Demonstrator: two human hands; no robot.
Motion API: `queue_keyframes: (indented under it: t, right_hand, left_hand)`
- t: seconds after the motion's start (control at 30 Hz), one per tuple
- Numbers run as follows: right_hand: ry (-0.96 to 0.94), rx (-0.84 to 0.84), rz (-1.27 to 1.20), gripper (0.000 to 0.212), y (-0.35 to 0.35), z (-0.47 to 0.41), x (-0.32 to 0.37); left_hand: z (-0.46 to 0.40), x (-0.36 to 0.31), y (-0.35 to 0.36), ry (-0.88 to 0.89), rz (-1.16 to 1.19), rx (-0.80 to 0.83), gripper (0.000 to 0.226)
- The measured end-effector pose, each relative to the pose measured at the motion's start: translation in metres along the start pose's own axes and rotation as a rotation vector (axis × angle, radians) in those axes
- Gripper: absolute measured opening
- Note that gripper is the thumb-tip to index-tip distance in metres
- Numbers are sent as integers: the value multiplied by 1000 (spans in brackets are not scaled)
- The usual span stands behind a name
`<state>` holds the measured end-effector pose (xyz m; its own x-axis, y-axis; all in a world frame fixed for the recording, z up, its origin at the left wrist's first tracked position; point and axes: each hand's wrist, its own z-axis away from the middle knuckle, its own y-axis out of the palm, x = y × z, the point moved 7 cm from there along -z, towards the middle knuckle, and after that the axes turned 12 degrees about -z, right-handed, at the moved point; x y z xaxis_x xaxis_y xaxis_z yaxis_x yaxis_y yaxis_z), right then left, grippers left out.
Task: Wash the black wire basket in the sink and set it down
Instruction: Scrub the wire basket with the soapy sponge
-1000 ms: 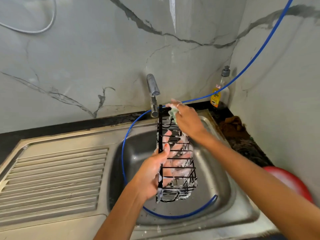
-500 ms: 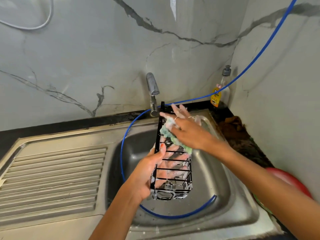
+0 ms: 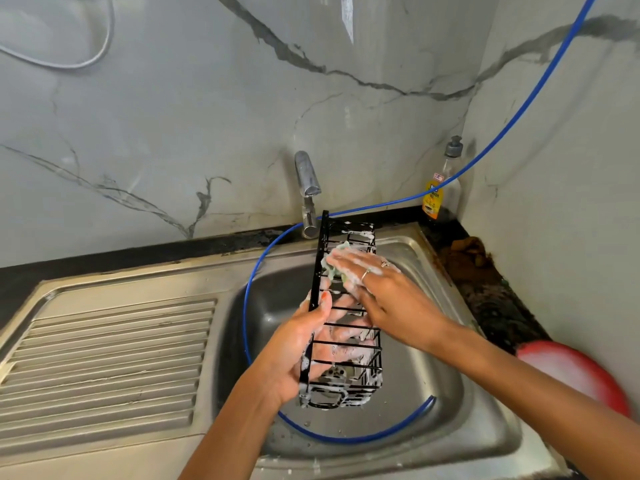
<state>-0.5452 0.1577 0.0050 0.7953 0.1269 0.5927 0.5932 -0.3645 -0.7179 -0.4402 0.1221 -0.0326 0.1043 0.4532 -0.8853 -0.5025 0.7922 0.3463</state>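
Note:
The black wire basket (image 3: 349,382) is held on end over the steel sink (image 3: 478,424), its wires flecked with soap foam. My left hand (image 3: 294,344) grips it from the left, thumb over the black side bar and fingers showing through the wires behind. My right hand (image 3: 384,292) lies across the basket's upper part with straight, foamy fingers. Under them it presses a green sponge (image 3: 334,268) against the wires. Most of the sponge is hidden by my fingers.
The tap (image 3: 306,188) stands just behind the basket, no water visible from it. A blue hose (image 3: 349,438) loops through the sink bowl and runs up to the right. A dish soap bottle (image 3: 438,188) stands in the corner. Left is the ribbed drainboard (image 3: 104,358); right, a red bowl (image 3: 571,372).
My right hand has slid the sponge from the basket's top edge down onto its upper face, fingers now flattened. The left hand has kept its grip while the basket shifted slightly.

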Motion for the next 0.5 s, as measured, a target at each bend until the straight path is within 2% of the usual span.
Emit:
queue_keyframes:
  t: [0.13,0.2,0.33,0.43,0.5]
  right_hand:
    - [39,-159,8,61,-17,-19,-8]
    - [78,-264,42,53,-34,-33,-12]
    - [28,-507,99,38,-72,-54,-7]
    - [103,-512,235,33,-80,-63,-7]
    - [206,-378,176,32,-68,-63,-16]
  left_hand:
    - [1,-3,11,24,-8,64,34]
    - [5,-4,16,18,-57,96,33]
    - [7,-6,20,36,-94,137,42]
    - [5,-6,23,37,-77,137,45]
    - [4,-6,24,39,-67,132,44]
